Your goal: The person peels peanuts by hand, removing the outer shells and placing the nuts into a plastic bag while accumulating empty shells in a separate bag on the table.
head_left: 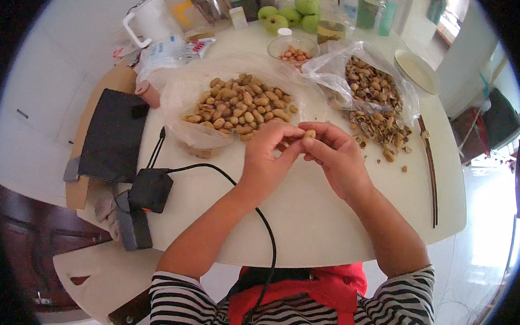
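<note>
Both hands meet above the table, just in front of a plastic bag spread under a heap of unshelled peanuts. Between the thumb and fingers of my right hand is a small peanut in its shell. My left hand touches the right one at the fingertips; whether it also grips the peanut cannot be told. Behind the hands, a clear bowl holds shelled pink peanuts. At the right, empty peanut shells fill a second plastic bag and spill onto the table.
A black power adapter with a cable crosses the table at the left, near a black case. Green apples, a white pitcher and a glass jar stand at the back. Thin sticks and a plate lie right.
</note>
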`<state>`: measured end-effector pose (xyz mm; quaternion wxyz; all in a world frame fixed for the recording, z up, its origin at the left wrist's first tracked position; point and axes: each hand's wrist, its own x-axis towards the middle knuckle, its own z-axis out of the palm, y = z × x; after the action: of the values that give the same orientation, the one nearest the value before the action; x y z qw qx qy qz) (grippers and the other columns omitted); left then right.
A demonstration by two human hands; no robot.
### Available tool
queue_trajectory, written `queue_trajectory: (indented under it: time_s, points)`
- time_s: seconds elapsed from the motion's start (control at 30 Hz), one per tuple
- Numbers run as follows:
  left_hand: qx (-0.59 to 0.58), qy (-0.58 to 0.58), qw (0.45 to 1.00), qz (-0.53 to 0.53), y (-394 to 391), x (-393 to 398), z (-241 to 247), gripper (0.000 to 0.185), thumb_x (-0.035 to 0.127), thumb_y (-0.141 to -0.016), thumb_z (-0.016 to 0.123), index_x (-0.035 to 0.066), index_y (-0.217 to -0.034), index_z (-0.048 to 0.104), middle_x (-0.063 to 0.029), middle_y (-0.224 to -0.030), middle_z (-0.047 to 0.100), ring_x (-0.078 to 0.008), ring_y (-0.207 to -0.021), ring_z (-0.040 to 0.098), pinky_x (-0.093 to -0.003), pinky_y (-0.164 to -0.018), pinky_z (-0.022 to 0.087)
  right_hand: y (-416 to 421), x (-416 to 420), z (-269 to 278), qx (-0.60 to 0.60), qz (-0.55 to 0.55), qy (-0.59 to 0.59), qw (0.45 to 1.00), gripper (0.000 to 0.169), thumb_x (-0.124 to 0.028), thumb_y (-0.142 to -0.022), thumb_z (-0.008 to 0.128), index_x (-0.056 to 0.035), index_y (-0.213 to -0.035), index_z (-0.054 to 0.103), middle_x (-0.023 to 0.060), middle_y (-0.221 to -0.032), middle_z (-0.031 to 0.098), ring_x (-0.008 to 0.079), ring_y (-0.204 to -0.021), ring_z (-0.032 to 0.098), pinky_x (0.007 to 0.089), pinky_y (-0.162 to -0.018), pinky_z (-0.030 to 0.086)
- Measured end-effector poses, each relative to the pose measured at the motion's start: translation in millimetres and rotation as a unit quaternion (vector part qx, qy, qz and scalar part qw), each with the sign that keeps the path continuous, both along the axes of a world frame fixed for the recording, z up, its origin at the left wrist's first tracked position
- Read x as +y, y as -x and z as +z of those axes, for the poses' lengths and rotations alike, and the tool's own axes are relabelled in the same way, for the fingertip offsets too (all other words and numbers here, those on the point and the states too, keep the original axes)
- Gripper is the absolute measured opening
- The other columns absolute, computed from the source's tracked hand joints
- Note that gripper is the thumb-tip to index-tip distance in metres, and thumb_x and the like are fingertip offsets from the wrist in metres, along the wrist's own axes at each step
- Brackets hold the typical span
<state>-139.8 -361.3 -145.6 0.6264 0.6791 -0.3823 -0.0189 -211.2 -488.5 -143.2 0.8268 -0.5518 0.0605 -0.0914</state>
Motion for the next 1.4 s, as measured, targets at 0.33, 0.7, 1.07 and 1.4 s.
queue_trajectory:
  time_s: [0.33,0.7,1.07,1.4]
  points:
    - [0.104,-0.037,0.993,-0.038,6,3,-4,0.048,0.01,-0.079,0.059,0.005,-0.121,0.036,-0.0059,-0.106,0.046,-0.0124,-0.098,0.048,-0.0254,-0.075,0.046,-1,1,6,0.032,-0.018,0.08,0.996,0.019,-0.006,-0.078,0.059,0.0009,-0.095,0.058,0.0035,-0.084,0.059,0.0085,-0.076,0.054,0.0219,-0.069,0.046]
    - [0.152,-0.036,0.985,-0.07,7,5,7,0.036,0.008,-0.077,0.062,0.002,-0.111,0.053,-0.0048,-0.098,0.055,-0.0097,-0.087,0.053,-0.0223,-0.076,0.045,2,-1,-1,0.01,-0.053,0.147,0.988,0.018,-0.004,-0.075,0.062,0.0021,-0.091,0.058,0.0037,-0.08,0.06,0.0078,-0.073,0.055,0.0207,-0.066,0.045]
    - [0.195,-0.003,0.978,-0.068,9,1,5,0.028,0.02,-0.086,0.051,0.001,-0.107,0.05,-0.0043,-0.088,0.056,-0.0104,-0.077,0.054,-0.0236,-0.069,0.045,1,6,7,-0.001,-0.036,0.087,0.996,0.016,-0.01,-0.081,0.056,0.0033,-0.091,0.057,0.0032,-0.077,0.059,0.007,-0.068,0.051,0.0207,-0.06,0.043]
    - [0.275,-0.066,0.956,-0.079,7,1,0,0.027,0.03,-0.091,0.041,0.005,-0.093,0.05,0.0018,-0.064,0.045,-0.0058,-0.055,0.043,-0.0201,-0.049,0.036,3,14,12,-0.008,-0.04,0.078,0.996,0.019,-0.016,-0.089,0.046,0.002,-0.09,0.051,0.0053,-0.07,0.055,0.0112,-0.061,0.053,0.0251,-0.053,0.045]
